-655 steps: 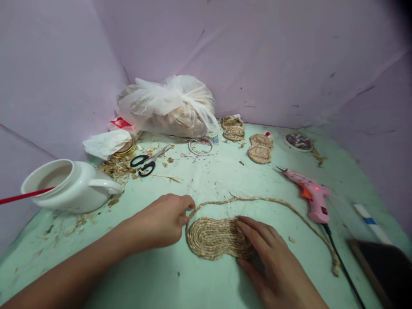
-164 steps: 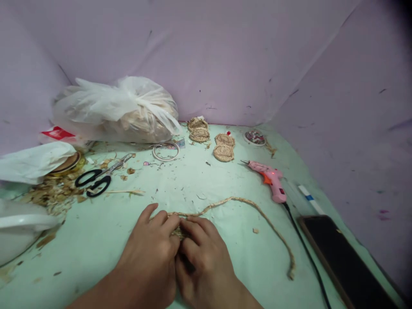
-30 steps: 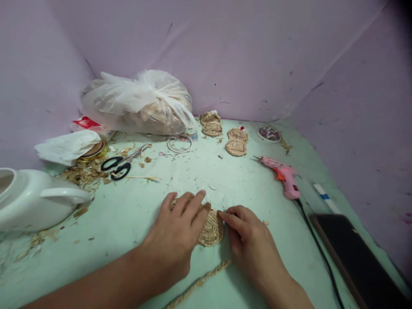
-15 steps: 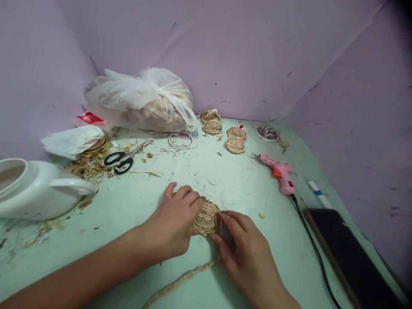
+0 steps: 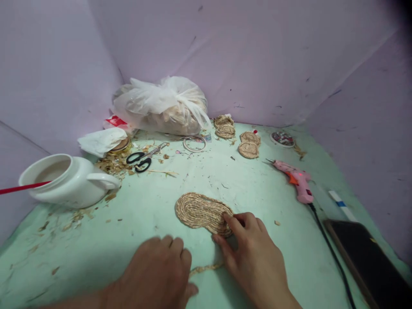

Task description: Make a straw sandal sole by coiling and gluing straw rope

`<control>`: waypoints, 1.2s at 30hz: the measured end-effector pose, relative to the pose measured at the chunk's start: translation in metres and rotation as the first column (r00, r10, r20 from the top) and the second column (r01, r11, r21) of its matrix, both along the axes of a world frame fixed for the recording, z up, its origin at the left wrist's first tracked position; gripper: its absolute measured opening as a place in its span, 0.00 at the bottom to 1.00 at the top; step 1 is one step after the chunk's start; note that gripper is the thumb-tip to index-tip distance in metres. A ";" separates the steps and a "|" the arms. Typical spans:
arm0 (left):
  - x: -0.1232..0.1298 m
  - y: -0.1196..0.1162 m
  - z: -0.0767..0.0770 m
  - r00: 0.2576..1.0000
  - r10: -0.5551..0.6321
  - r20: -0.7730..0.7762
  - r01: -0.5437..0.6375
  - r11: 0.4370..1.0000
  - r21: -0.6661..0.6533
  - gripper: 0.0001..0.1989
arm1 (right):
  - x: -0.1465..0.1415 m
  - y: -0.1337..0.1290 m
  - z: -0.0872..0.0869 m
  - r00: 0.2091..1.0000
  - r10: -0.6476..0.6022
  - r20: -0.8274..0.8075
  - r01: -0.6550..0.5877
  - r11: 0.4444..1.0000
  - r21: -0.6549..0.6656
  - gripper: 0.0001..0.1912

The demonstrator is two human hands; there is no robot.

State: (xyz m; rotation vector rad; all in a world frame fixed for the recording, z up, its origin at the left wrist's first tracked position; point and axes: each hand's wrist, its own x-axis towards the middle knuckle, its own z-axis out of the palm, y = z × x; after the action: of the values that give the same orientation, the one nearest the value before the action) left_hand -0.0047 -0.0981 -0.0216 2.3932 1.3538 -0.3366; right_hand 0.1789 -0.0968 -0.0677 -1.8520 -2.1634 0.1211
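A sole-shaped piece of coiled, braided straw [image 5: 199, 212] lies flat on the table. My right hand [image 5: 254, 253] pinches its right end, thumb at the near edge and forefinger on top. A braided straw cord [image 5: 206, 269] runs left from beneath my right hand toward my left hand [image 5: 157, 270]. That left hand is curled over the cord's line, slightly blurred, with its fingertips hidden; the cord passes in between its fingers and thumb.
A pink glue gun [image 5: 298, 180] with a black cable and a phone [image 5: 363, 262] lie right. Smaller straw soles [image 5: 248, 149], scissors [image 5: 143, 159], a ring [image 5: 194, 144] and a plastic bag [image 5: 164, 107] are behind. A white jug [image 5: 77, 184] lies left among straw scraps.
My left hand has left the straw sole and moved down toward me to the cord, uncovering the sole's left end. My right hand stays on the sole. The view has swung left.
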 end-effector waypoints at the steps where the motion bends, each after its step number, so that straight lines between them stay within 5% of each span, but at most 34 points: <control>1: -0.003 -0.009 -0.004 0.999 -0.017 -0.045 0.013 0.997 -0.072 0.04 | 0.000 0.000 -0.002 1.000 -0.004 -0.003 0.004 1.000 0.004 0.15; 5: -0.017 -0.019 -0.013 0.989 0.009 -0.151 -0.022 0.996 -0.086 0.13 | 0.000 0.000 -0.004 0.999 -0.040 -0.013 0.040 0.999 0.013 0.15; 17: -0.043 0.051 -0.010 0.964 0.010 -0.265 0.062 0.964 0.259 0.17 | 0.000 0.001 0.004 0.999 0.002 0.046 -0.001 1.000 -0.005 0.13; 25: -0.057 0.076 -0.026 0.988 -0.146 -0.053 0.155 0.879 0.451 0.15 | -0.001 -0.001 -0.001 0.999 -0.019 -0.035 0.021 0.999 0.050 0.14; 30: -0.042 0.063 -0.028 0.926 -0.229 0.300 -0.008 0.782 0.623 0.12 | 0.004 -0.004 0.001 0.996 0.024 -0.086 -0.025 1.000 -0.010 0.19; 36: 0.012 0.029 -0.031 0.854 -0.347 0.388 0.126 0.861 0.493 0.06 | 0.016 -0.001 0.011 0.978 0.070 -0.195 -0.104 0.980 -0.172 0.22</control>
State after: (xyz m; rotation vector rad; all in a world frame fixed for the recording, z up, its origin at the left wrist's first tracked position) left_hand 0.0073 -0.0696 -0.0523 2.7754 0.9744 0.5370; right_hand 0.1947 -0.0977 -0.0568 -1.7571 -2.1625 0.5067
